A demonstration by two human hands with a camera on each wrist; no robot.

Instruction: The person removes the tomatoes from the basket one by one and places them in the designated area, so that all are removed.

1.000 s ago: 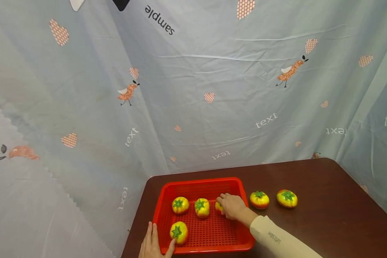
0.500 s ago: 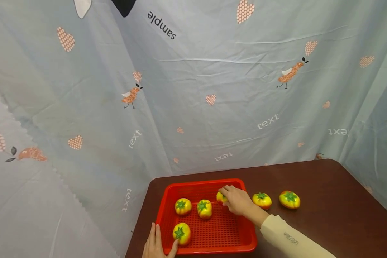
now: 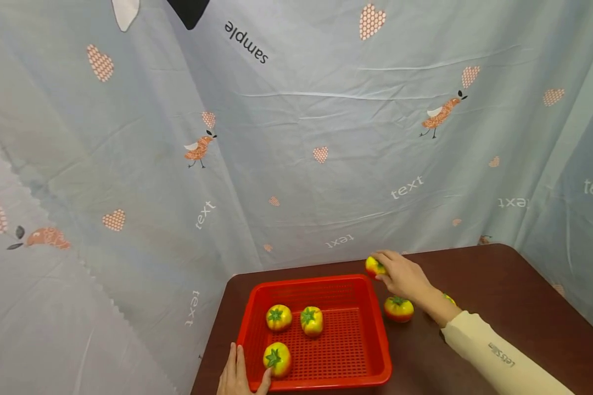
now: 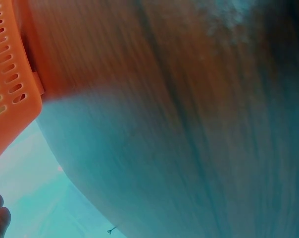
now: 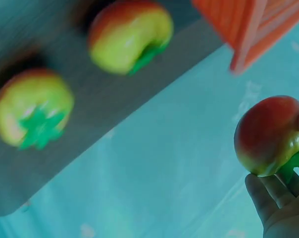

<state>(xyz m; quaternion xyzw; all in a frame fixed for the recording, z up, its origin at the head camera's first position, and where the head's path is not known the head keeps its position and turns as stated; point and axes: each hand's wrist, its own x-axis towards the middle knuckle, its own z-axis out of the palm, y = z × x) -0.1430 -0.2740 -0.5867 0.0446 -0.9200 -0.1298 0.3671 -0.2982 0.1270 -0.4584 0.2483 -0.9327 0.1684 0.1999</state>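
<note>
My right hand [image 3: 406,278] holds a yellow-and-red toy fruit with a green leafy top [image 3: 373,266] in its fingers, raised above the table just past the basket's far right corner. In the right wrist view the same toy fruit [image 5: 265,135] sits between thumb and fingers. At the front left corner of the red plastic basket [image 3: 388,351], my left hand [image 3: 237,378] rests with straight fingers along the outside and the thumb at the front rim. Inside the basket lie three similar toy fruits: one back left [image 3: 279,317], one in the middle [image 3: 312,321], one front left [image 3: 278,360].
Right of the basket a toy fruit [image 3: 398,309] lies on the dark brown table [image 3: 494,307]. Another toy fruit [image 3: 448,298] is mostly hidden behind my right forearm. A patterned grey-blue curtain [image 3: 286,137] hangs along the table's back edge.
My right hand has lifted a toy fruit out of the basket and carried it up, right and away over the rim. The left hand has kept its place at the corner.
</note>
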